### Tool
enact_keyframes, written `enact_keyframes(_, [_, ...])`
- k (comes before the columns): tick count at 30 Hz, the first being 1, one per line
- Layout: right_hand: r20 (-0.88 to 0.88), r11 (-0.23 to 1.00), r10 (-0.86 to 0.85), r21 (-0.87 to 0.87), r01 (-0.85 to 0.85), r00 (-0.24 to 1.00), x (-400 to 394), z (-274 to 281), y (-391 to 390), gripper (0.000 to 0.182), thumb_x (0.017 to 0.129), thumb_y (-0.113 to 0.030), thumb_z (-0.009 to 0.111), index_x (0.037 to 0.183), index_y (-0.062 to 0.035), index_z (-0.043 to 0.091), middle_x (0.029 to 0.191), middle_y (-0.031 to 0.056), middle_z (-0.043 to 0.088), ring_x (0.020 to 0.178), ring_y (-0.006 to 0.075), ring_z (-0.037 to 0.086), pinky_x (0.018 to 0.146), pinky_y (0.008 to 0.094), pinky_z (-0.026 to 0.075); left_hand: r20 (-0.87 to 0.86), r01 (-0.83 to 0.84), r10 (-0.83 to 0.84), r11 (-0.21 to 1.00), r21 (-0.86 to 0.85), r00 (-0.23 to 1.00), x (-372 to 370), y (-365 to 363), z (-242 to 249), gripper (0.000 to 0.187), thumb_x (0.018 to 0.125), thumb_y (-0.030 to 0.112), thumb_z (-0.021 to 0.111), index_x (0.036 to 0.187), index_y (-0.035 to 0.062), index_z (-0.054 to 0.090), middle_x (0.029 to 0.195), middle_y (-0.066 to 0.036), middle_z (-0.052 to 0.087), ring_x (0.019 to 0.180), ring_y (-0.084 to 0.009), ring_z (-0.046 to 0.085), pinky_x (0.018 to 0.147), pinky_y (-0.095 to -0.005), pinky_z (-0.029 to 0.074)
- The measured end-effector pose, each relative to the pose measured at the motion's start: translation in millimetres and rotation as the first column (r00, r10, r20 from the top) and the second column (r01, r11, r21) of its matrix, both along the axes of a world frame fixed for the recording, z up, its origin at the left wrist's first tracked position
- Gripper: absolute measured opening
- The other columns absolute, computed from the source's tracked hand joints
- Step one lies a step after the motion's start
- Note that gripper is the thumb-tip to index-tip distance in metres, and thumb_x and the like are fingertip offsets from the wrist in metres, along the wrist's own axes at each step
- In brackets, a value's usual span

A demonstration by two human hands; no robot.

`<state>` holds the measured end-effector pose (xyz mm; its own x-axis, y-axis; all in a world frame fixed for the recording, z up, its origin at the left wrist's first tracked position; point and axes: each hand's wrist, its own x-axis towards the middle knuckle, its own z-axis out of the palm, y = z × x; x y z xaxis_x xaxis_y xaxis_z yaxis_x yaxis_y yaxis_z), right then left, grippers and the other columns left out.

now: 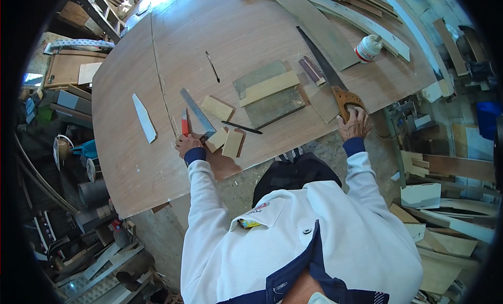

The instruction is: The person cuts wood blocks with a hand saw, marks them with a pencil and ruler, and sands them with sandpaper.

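Right hand on a saw, left hand beside a red tool and a metal blade

In the head view, the right hand [354,124] is closed around the wooden handle of a handsaw [345,98] at the right of the table [173,183]. The saw's dark blade points to the upper part of the frame, beside a long board [319,31]. The left hand [189,145] is near the table's front edge, left of the frame's center, at the lower ends of a red tool [185,125] and a flat metal blade [198,113]. Its fingers are bent, but whether they grip either one cannot be told.

Just right of the left hand are a small wood block [232,143] and a black pen [242,127]; another block [217,108] lies above them. Around the center, a pale strip [270,87] lies across grayish boards [275,109]. A dark reddish block [311,70] is between these boards and the saw blade. A white bottle [368,48] stands at the upper right, near the long board. A slim pointed tool [212,67] lies at upper center, and a white pointed piece [144,118] lies at the left.
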<state>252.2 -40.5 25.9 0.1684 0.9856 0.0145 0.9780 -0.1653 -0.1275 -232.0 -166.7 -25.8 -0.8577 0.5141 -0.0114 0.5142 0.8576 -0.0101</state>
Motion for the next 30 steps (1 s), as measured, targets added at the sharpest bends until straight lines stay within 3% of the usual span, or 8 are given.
enact_keyframes(4, [0.044,0.996,0.075,0.038,-0.076,0.996,13,-28,8,0.036,0.081,-0.039,0.064,0.111,-0.02,0.06,0.123,0.0009,0.048,0.126,0.0269,0.038,0.1,0.0684,0.024,-0.067,0.121,-0.13,0.985,-0.12,0.989,-17,-6,-23,0.031,0.093,0.032,0.05,0.112,0.0078,0.051,0.117,-0.016,0.05,0.111,-0.0349,0.049,0.085,-0.0512,0.048])
enact_keyframes(10, [0.034,0.994,0.072,0.076,-0.074,0.997,26,-22,21,0.03,0.083,-0.031,0.064,0.111,-0.0202,0.061,0.121,-0.0016,0.049,0.126,0.0227,0.038,0.102,0.0685,0.021,-0.024,-0.089,0.088,0.995,-0.046,0.996,10,4,18,0.034,0.091,0.034,0.053,0.112,0.0074,0.051,0.123,-0.014,0.045,0.119,-0.0356,0.043,0.086,-0.0564,0.046])
enact_keyframes(13, [0.04,0.995,0.061,0.079,-0.064,0.997,38,-25,30,0.029,0.083,-0.028,0.066,0.11,-0.0205,0.06,0.12,-0.0013,0.049,0.126,0.0213,0.039,0.102,0.0684,0.021,-0.116,-0.052,0.075,0.98,0.191,0.99,38,12,42,0.037,0.085,0.027,0.061,0.113,0.0056,0.052,0.119,-0.016,0.048,0.115,-0.0369,0.046,0.088,-0.0529,0.046])
enact_keyframes(15, [0.069,0.994,0.05,0.089,-0.057,0.996,45,-30,36,0.03,0.081,-0.025,0.067,0.109,-0.0205,0.059,0.12,-0.0016,0.049,0.126,0.0193,0.038,0.103,0.0678,0.021,-0.251,0.461,-0.388,0.708,0.535,0.887,71,23,55,0.038,0.077,0.015,0.066,0.112,0.0037,0.054,0.11,-0.018,0.054,0.107,-0.0382,0.051,0.088,-0.0477,0.046])
enact_keyframes(19, [0.086,0.996,0.026,0.085,-0.033,0.996,54,-38,41,0.031,0.079,-0.021,0.067,0.109,-0.0205,0.059,0.119,-0.0015,0.049,0.126,0.019,0.037,0.103,0.0666,0.022,0.132,0.559,-0.765,0.565,0.607,0.63,190,57,84,0.031,0.075,0.008,0.063,0.106,0.0048,0.06,0.107,-0.015,0.059,0.096,-0.0344,0.058,0.084,-0.0419,0.048])
enact_keyframes(23, [0.053,0.988,0.067,0.137,-0.074,0.996,59,-43,47,0.037,0.074,-0.02,0.069,0.11,-0.02,0.06,0.119,-0.0006,0.049,0.123,0.0216,0.039,0.102,0.0613,0.026,0.131,0.765,-0.972,0.233,0.6,0.193,272,81,40,0.042,0.072,0.013,0.062,0.112,0.0024,0.055,0.118,-0.018,0.051,0.113,-0.0376,0.048,0.093,-0.0426,0.044])
enact_keyframes(28, [-0.126,0.953,0.194,0.259,-0.157,0.973,53,-33,43,0.046,0.07,-0.017,0.069,0.113,-0.009,0.057,0.121,0.0076,0.05,0.119,0.0287,0.041,0.101,0.0466,0.033,0.162,0.865,-0.973,0.222,0.451,0.166,330,113,22,0.071,0.071,0.026,0.067,0.132,0.0009,0.041,0.137,-0.024,0.036,0.129,-0.0425,0.034,0.101,-0.0518,0.036])
enact_keyframes(30, [-0.135,0.963,0.183,0.222,-0.15,0.974,56,-37,39,0.048,0.07,-0.017,0.068,0.114,-0.0041,0.055,0.121,0.0118,0.049,0.12,0.032,0.04,0.104,0.0428,0.033,0.201,0.784,-0.901,0.434,0.444,0.385,347,124,26,0.08,0.072,0.03,0.069,0.138,0.0014,0.033,0.137,-0.024,0.035,0.13,-0.0416,0.032,0.099,-0.0546,0.036])
